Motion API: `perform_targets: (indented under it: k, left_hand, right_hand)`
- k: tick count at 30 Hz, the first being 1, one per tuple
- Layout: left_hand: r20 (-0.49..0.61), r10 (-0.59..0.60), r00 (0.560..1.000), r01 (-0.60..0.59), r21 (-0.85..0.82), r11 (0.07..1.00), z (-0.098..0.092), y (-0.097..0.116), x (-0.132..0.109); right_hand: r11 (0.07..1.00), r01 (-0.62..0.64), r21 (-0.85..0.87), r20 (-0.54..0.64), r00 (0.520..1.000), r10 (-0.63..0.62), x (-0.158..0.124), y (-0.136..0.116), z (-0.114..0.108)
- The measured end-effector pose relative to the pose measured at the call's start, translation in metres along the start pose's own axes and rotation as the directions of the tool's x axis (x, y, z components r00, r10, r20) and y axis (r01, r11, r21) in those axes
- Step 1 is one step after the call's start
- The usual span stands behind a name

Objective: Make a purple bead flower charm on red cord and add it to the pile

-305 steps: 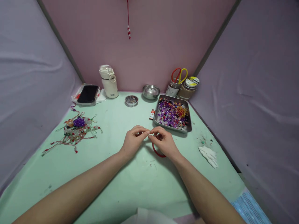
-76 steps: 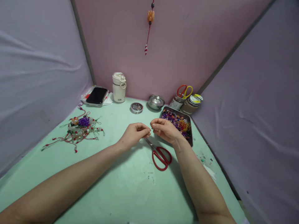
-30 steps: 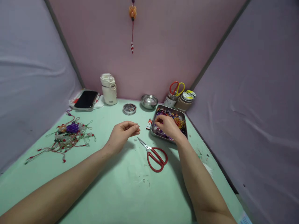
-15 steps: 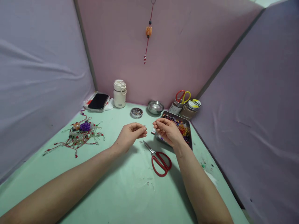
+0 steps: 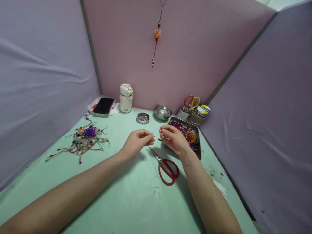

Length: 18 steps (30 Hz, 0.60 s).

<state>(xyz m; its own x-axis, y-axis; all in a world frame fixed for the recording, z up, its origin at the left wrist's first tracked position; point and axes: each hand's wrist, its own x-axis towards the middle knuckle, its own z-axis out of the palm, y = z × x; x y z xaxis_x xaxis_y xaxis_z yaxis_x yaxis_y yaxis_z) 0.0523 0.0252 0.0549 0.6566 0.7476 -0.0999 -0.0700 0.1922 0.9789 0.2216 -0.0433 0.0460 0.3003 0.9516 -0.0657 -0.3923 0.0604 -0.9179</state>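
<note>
Above the middle of the green table, my left hand (image 5: 138, 142) pinches something tiny and pale at its fingertips, too small to name. My right hand (image 5: 173, 137) faces it a short gap away, thumb and forefinger pressed together; whatever they hold is too small to make out. Just below the hands lie scissors (image 5: 168, 171) with red handles, their points toward the fingers of my left hand. A metal tray (image 5: 200, 150) of beads and yellow and orange cord sits partly behind my right hand.
Beaded strings (image 5: 84, 141) lie in a heap at the left. Along the back stand a phone (image 5: 104, 106), a white bottle (image 5: 126, 100), a round case (image 5: 143, 118), a metal bowl (image 5: 163, 112) and jars (image 5: 199, 114). A beaded ornament (image 5: 157, 33) hangs on the back wall.
My right hand has moved slightly left, closer to my left hand, with its fingers shifted. The whole view has shifted a little.
</note>
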Motion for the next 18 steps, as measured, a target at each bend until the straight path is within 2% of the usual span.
perform_targets:
  k: [18]
  left_hand:
    - [-0.014, -0.014, 1.000, 0.014, 0.035, 0.999, 0.0020, 0.0036, -0.0019]
  right_hand:
    - [1.000, -0.001, -0.029, 0.013, 1.000, 0.002, -0.0019, 0.0005, 0.0030]
